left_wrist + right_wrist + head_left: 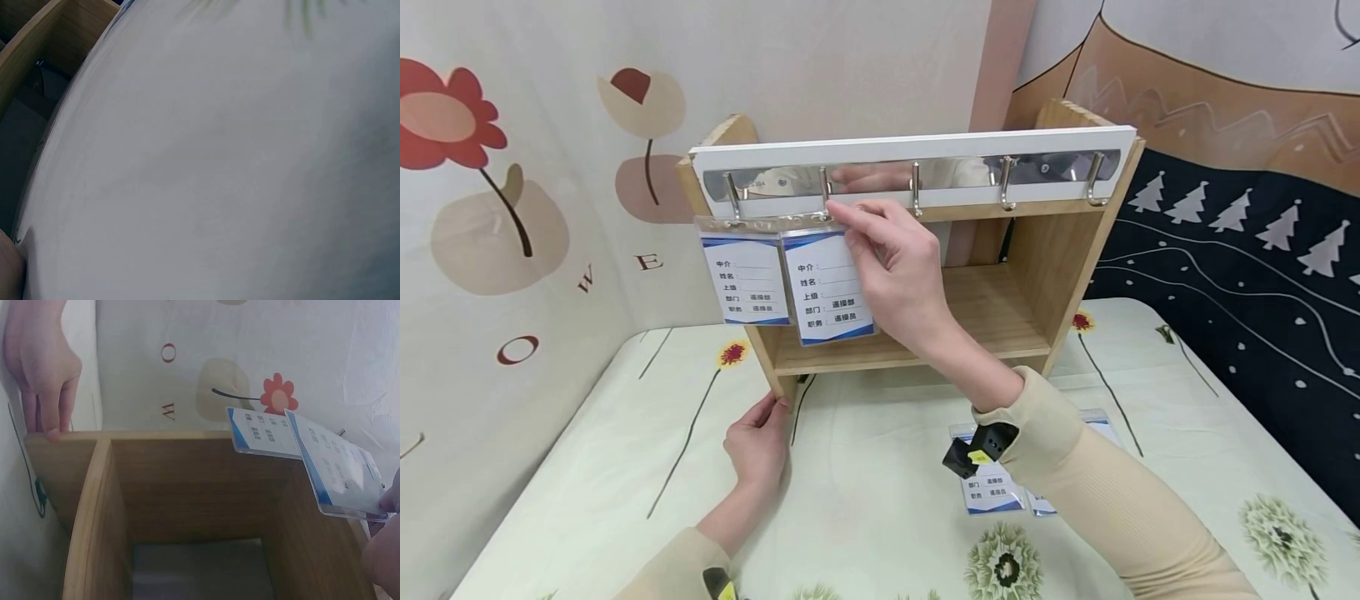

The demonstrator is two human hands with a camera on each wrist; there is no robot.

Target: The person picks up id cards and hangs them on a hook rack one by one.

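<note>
My right hand [898, 271] pinches the upper right part of a clear badge holder [831, 292] with a white and blue printed card. Its top edge is at the second hook [824, 185] from the left; whether it hangs there is hidden by my fingers. Beside it, another badge holder [745, 282] hangs below the first hook [732, 196], slightly overlapped. At the lower left of the wooden shelf [917, 354], my left hand [756, 442] grips the side board's edge. The right wrist view shows that left hand [45, 369] with fingertips on the board. Little of it appears in the left wrist view.
The shelf's white front rail [917, 143] bears a metal strip with several hooks; a bare hook [1006, 183] is on the right. More badge holders [992, 492] lie on the flowered tablecloth [880, 517] under my right forearm. A patterned curtain [850, 67] stands behind.
</note>
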